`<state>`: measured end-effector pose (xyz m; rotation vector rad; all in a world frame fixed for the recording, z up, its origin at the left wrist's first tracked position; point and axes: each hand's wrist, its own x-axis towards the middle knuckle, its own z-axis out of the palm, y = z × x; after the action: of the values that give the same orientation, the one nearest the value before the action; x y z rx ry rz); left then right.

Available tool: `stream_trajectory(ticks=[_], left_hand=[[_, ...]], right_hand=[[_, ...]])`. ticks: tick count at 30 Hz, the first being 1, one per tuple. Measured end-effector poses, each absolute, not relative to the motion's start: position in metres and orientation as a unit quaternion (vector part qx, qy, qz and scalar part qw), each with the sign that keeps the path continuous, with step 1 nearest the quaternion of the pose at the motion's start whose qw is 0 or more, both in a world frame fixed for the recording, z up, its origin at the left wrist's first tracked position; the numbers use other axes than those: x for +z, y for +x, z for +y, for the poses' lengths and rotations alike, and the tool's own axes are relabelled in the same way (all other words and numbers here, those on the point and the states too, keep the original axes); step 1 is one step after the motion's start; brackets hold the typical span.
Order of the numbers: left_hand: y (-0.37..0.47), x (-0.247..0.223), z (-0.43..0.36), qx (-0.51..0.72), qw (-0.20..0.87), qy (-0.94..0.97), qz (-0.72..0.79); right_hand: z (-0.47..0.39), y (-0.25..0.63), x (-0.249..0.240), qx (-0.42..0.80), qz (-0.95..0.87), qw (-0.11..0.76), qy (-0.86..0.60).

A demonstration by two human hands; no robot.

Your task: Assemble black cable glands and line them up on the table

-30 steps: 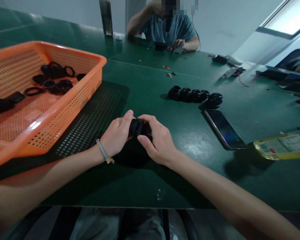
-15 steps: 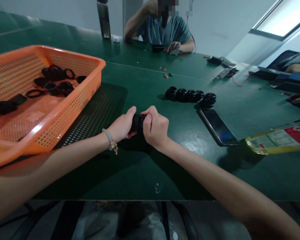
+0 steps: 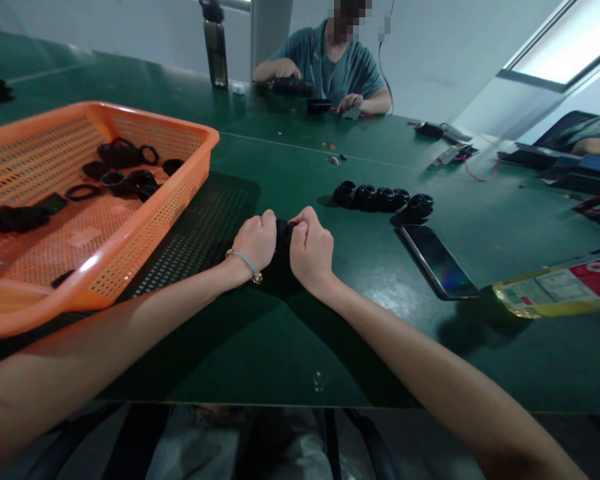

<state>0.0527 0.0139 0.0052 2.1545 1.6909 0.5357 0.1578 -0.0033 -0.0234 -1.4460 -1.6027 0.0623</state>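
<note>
Both fists closed on one small black fitting [image 3: 283, 235] just above the green table [image 3: 300, 333]: left hand [image 3: 255, 241] and right hand [image 3: 311, 250] gripping opposite ends, knuckles nearly touching, seemingly for a twist. Finished-looking row of black fittings [image 3: 383, 200] beyond, beside a phone [image 3: 437, 260].

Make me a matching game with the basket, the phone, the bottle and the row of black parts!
Things:
1. basket
2. phone
3. bottle
4. row of black parts

Descriptions:
A. stands upright at the table's far edge
B. orange, with black rings inside
C. lies flat, screen up, right of the hands
D. lined up on the table just beyond the phone

Pairs: 1-B, 2-C, 3-A, 4-D
</note>
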Motion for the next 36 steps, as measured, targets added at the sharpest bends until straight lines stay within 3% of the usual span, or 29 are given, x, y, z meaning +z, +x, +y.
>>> stream_trajectory(ticks=[9,17,22,26,31,36], left_hand=[[0.051,-0.005,0.010,0.247,0.169,0.734,0.610],[0.044,-0.007,0.008,0.334,0.146,0.767,0.527],[0.047,-0.005,0.015,0.374,0.313,0.696,0.527],[0.048,-0.004,0.019,0.319,0.439,0.628,0.558],[0.044,-0.005,0.017,0.316,0.273,0.719,0.556],[0.043,-0.006,0.012,0.310,0.228,0.725,0.571]], right_hand=[[-0.005,0.153,-0.021,0.091,-0.615,0.500,-0.603],[-0.006,0.151,-0.021,0.117,-0.601,0.529,-0.588],[0.001,0.158,-0.024,0.031,-0.647,0.502,-0.573],[0.001,0.161,-0.024,-0.019,-0.686,0.497,-0.531],[-0.003,0.159,-0.023,0.004,-0.679,0.497,-0.540],[-0.006,0.154,-0.023,0.052,-0.651,0.505,-0.564]])
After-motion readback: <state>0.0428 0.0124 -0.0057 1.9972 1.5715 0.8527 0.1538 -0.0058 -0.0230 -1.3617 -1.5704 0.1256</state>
